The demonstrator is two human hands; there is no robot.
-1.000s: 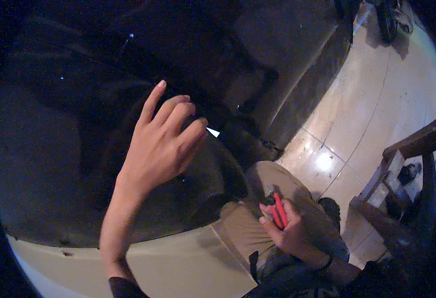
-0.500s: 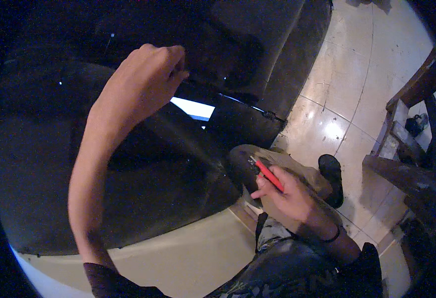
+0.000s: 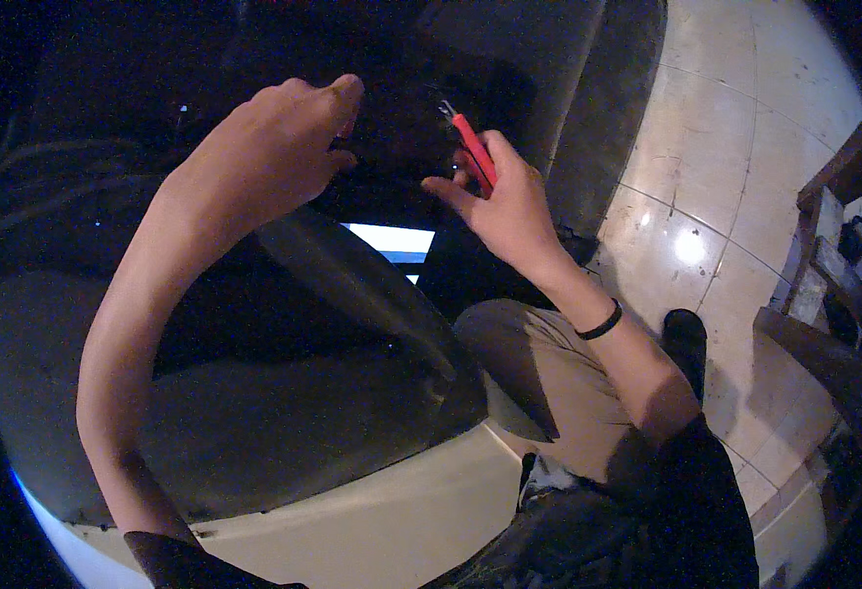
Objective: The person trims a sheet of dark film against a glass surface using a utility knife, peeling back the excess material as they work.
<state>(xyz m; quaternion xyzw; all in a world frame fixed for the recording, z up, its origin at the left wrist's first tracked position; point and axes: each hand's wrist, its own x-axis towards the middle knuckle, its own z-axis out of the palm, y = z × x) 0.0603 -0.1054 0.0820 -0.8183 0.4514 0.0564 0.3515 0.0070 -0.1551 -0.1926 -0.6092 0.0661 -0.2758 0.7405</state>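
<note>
While right hand (image 3: 512, 209) clamps red-handled tool (image 3: 476, 153), long axis slants, pointing up-left; left hand (image 3: 269, 145) curled, hold unclear.

The tool handle (image 3: 476, 153) is red, the wristband (image 3: 603, 328) black, the trousers (image 3: 588, 398) tan.

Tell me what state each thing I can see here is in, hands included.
Left hand: fingers bent inward, over a dark surface; its grip is unclear.
Right hand: closed around the tool's handle.
Red-handled, metal-tipped hand tool: held, tip pointing away from the person; whether its tip is open is unclear.
Thin black wristband: worn around the right wrist.
White-and-blue patch: bright.
Pale tiled floor: shiny, marked with dark spots.
</note>
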